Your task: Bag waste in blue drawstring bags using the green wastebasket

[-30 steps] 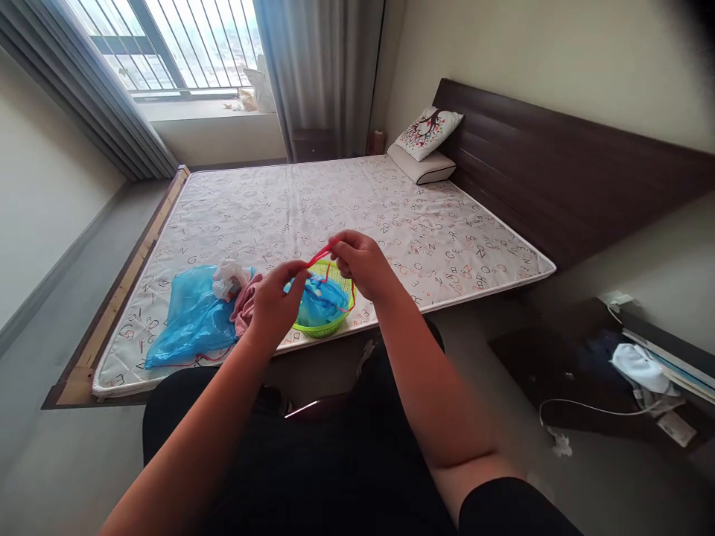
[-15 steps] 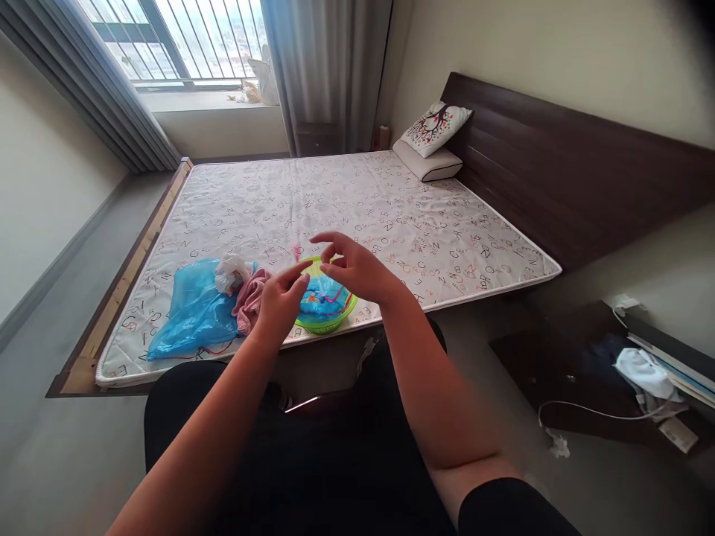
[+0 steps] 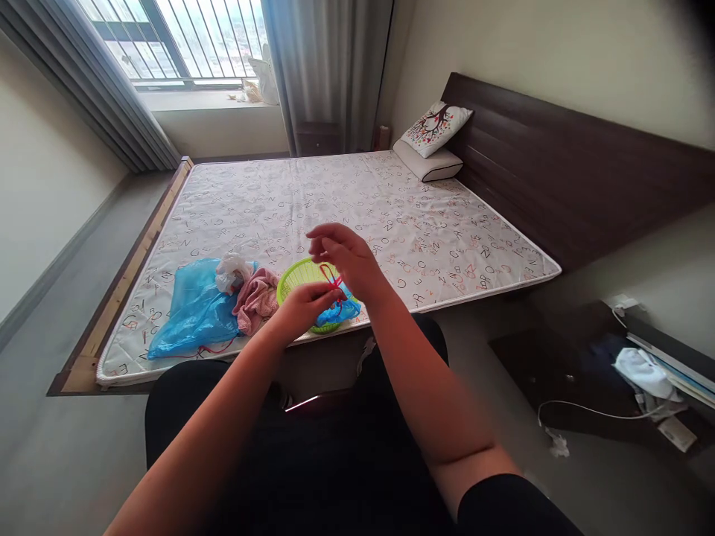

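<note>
My left hand [image 3: 308, 307] is closed in a pinch on a red drawstring [image 3: 331, 275], which loops up above its fingertips. A crumpled blue plastic bag [image 3: 346, 310] hangs below the string, at the right side of a lime-green plastic basket [image 3: 290, 277]. Just above, my right hand [image 3: 347, 260] is bent at the wrist, its fingers curled toward the thumb near the loop's top. Whether anything is between them is hidden. Left of the basket lie a pink cloth [image 3: 257, 299], a wad of white plastic [image 3: 233, 272] and a larger blue plastic bag [image 3: 195, 313].
The mattress [image 3: 240, 197] carries a letter print, with pillows [image 3: 436, 132] by the dark headboard [image 3: 536, 126]. A wooden bed-frame rail [image 3: 134, 260] runs along the left. A dark nightstand [image 3: 558, 365] at right holds a white cloth [image 3: 645, 372] and a cable.
My left hand has moved right and taken hold of the red drawstring. The blue bag has shifted rightward out of the basket's middle. My right hand's fingers have curled in.
</note>
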Demonstrator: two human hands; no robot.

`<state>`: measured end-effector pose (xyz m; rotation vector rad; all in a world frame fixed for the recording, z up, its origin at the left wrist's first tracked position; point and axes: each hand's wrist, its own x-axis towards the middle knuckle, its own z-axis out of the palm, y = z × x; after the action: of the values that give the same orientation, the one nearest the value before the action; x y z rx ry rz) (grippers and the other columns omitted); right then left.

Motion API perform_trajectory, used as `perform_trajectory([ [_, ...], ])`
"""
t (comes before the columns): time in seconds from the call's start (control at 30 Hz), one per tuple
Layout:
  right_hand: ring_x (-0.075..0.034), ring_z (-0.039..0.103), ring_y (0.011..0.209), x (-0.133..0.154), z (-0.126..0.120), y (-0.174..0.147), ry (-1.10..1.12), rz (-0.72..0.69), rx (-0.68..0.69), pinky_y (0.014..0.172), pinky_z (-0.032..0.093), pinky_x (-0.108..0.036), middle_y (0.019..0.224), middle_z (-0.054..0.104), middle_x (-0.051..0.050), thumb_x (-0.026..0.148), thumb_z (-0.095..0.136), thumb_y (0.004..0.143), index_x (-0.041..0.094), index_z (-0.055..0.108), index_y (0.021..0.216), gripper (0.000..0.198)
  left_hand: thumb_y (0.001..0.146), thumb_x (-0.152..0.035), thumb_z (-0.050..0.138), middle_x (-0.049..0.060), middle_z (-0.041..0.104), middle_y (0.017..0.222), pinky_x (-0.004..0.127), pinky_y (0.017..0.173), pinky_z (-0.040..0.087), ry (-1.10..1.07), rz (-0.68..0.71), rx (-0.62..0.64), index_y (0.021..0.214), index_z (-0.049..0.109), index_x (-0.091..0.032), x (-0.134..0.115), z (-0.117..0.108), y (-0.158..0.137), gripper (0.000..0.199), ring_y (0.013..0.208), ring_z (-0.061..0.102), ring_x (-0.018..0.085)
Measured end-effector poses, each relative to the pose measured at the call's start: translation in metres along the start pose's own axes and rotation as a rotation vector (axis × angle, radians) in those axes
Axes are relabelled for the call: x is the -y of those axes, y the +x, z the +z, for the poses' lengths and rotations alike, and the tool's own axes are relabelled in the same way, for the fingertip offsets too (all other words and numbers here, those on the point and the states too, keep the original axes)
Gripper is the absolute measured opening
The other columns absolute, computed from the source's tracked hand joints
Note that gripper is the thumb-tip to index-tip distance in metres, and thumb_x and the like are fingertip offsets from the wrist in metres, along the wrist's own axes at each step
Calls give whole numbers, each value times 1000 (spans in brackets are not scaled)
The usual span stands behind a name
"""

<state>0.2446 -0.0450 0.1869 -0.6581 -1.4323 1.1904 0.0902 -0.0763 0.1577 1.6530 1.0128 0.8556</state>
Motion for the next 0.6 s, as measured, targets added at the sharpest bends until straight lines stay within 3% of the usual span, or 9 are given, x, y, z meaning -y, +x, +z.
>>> perform_trajectory([
  [0.1,-19,66,112,0,-25,-5,-274,88,90,100,53,-36,118,73,-5,30,57,100,24,72,117,23,90,-55,74,0,55,60,23,51,35,-82,-48,30,76,74,-16,3,-7,-2,41,56,45,11],
  [0.23,-16,63,81,-1,-50,-17,-501,306,240,76,50,-32,89,70,-1,30,64,95,19,74,110,21,87,-54,77,-1,55,59,23,51,36,-145,-35,-75,74,68,-17,12,-9,-2,41,55,47,10],
  [0.4,-13,62,70,-3,-49,-32,-199,360,91,66,50,-28,78,67,2,34,78,86,19,70,92,18,78,-47,85,-4,60,58,21,47,37,-250,-70,-272,89,66,-19,21,-4,-1,36,49,52,10],
  [0.5,-15,67,72,-6,-35,-39,10,403,104,69,55,-30,78,70,1,35,86,82,20,68,89,24,76,-47,86,-2,66,62,21,46,43,-301,-106,-349,92,63,-19,22,-2,0,40,48,58,11],
  [0.6,-17,71,81,-12,-19,-44,-22,370,131,79,57,-33,86,76,-1,29,84,84,21,71,90,16,75,-46,87,-1,69,67,23,44,48,-312,-148,-388,95,62,-19,22,-5,1,42,49,63,14],
])
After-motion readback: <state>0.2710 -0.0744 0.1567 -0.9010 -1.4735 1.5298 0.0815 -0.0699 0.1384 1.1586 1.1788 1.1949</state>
